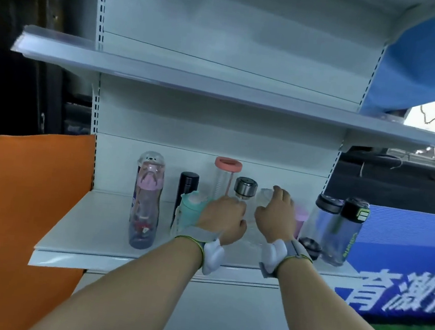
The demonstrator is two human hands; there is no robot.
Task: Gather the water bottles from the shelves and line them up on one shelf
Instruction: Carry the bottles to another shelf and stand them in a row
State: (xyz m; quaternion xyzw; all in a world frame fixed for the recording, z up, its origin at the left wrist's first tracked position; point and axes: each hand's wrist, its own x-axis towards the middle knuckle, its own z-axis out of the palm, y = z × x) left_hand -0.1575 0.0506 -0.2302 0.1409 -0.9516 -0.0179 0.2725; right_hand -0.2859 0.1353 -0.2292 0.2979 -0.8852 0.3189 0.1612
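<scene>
A shop-like display corner: white metal gondola shelving (219,93) with slotted uprights and clear price-strip edges, assorted drinking bottles (146,200) on the lower shelf, a printed blue banner (403,270) at right.

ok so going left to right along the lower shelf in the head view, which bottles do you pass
bear-lid bottle → black flask → coral-lid clear bottle → steel-cap bottle → pink bottle → black-lid clear bottle → green-accent bottle
</scene>
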